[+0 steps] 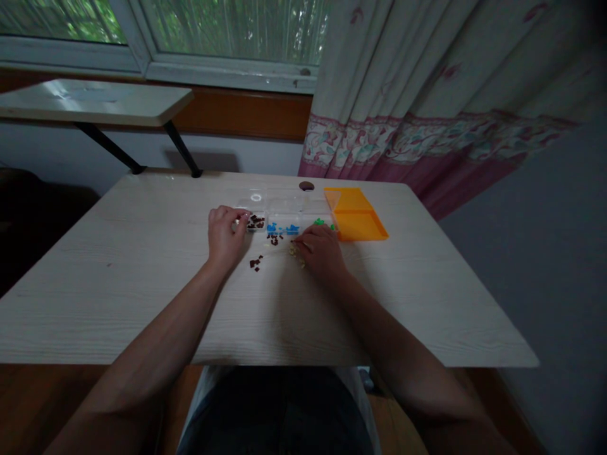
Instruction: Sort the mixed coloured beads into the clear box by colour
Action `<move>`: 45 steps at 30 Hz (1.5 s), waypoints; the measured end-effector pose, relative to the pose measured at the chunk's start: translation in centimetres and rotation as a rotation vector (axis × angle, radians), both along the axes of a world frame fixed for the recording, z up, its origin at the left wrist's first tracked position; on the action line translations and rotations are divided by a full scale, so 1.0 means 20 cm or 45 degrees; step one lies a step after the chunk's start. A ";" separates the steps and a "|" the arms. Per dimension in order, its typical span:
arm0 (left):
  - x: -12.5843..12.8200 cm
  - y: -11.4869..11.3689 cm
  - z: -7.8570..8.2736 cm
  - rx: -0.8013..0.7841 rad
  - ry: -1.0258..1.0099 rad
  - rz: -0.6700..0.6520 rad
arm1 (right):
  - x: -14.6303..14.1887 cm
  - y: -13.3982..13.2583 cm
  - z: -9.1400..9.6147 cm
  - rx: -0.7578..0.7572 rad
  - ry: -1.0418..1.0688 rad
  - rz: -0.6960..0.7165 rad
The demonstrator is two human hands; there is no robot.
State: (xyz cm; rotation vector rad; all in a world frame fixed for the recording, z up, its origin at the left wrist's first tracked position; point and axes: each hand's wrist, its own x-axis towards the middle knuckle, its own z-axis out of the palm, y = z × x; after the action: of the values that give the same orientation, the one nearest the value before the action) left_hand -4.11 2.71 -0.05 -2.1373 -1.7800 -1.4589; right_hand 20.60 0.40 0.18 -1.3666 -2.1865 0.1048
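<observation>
A clear divided plastic box (284, 205) stands open on the table. Its front compartments hold dark brown pieces (257, 222), blue pieces (283, 229) and green pieces (319, 222). My left hand (224, 235) is at the box's left end, thumb and fingers pinched beside the brown pieces; what is between them is too small to make out. In front of the box my right hand (324, 250) has its fingertips closed above some pale yellow pieces (293, 251), their grip unclear. Loose dark red-brown pieces (274, 240) lie between the hands, with a second small group (255, 263) nearer me.
An orange open tray or lid (359, 218) adjoins the box's right end. Behind the box is a round dark cable hole (306, 186) in the table (142, 284). A raised shelf (99, 101) on black legs stands at the back left, and a curtain (374, 114) hangs behind.
</observation>
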 end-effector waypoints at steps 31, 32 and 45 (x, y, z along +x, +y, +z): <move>0.11 -0.08 0.03 0.042 0.322 -0.517 | -0.06 -0.02 0.00 -0.159 0.392 0.164; 0.11 -0.07 0.03 0.044 0.247 -0.431 | -0.07 -0.03 -0.01 -0.094 0.308 0.140; 0.10 -0.05 0.01 -0.036 -0.133 -0.095 | -0.18 -0.12 -0.03 0.046 -0.269 0.075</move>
State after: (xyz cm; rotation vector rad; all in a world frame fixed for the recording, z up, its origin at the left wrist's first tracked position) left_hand -2.02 1.80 0.13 -2.2031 -1.7813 -1.6003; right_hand 17.04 -2.08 -0.34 -1.3468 -2.3907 -0.0597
